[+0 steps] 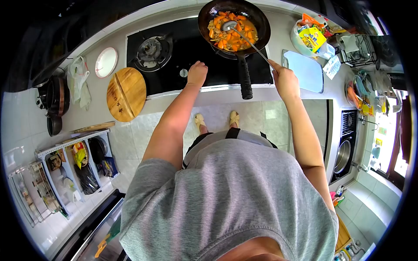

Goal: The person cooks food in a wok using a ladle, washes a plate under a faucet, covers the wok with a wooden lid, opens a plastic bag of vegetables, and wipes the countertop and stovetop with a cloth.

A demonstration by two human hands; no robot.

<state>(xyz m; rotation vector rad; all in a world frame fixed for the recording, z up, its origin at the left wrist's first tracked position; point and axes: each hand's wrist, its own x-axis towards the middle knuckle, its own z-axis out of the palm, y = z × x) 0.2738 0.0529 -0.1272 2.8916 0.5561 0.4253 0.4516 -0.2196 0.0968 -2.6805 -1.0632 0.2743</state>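
Note:
My right hand point(285, 81) is closed around the handle of a metal ladle point(249, 40). The ladle's bowl rests among orange carrot chunks and other pieces in brownish liquid point(233, 32), inside a dark wok point(260, 19). The wok sits on the right side of the black gas stove point(174, 56), its handle point(245, 78) pointing toward me with no hand on it. Over the stove's front part, my left hand point(198, 74) has curled fingers, just right of a round silver knob point(183, 73). Whatever lies under those fingers is hidden.
Left of the stove are a bare burner point(152, 53), a round wooden board point(126, 94), a plate point(106, 62) and a plastic bag point(78, 76). On the right lie a pale tray point(305, 71) and a tub of packets point(300, 41). A sink point(342, 155) is farther right.

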